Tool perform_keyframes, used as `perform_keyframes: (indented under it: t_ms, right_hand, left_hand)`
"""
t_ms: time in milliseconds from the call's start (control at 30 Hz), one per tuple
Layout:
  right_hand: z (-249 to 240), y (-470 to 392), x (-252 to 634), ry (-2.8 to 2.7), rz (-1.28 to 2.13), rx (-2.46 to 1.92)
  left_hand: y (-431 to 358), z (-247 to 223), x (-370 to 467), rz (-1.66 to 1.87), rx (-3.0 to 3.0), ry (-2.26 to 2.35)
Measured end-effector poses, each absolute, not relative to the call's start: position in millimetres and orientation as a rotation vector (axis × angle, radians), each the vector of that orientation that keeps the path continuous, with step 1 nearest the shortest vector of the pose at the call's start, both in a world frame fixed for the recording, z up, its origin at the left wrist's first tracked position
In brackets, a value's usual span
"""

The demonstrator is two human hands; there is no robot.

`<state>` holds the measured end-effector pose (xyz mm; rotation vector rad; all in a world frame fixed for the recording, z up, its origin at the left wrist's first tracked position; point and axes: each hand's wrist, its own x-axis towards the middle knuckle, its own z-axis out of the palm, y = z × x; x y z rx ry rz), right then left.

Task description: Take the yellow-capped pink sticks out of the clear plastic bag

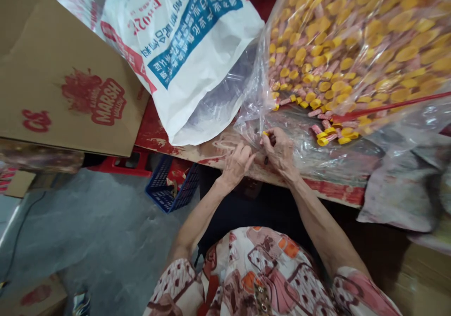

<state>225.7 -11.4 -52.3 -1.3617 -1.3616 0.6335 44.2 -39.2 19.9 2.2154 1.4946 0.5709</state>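
Fingers (276, 132) of my right hand (283, 152) pinch a small yellow piece (266, 133); my left hand (238, 164) curls loosely, its hold I cannot tell.

Small workshop, not a home or office — bulk goods gave it away. Worktable (347, 191) had red paint worn down to pale wood. On it sat a big clear bag (259, 102) full of identical small yellow-and-pink pieces (322, 87), next to a large printed sack (186, 48) with its mouth open. Marshmallow-branded carton (66, 67) stood at left, blue plastic crate (172, 184) below — all over a bare grey floor (112, 227). Exact trade couldn't be told.
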Motion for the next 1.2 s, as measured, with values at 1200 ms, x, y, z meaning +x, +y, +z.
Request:
perform_keyframes:
  t_ms: [1200]
  right_hand:
    - [-6,-26,167,-0.742,0.959,-1.232]
  left_hand:
    - [-21,24,24,0.998,1.267,1.364]
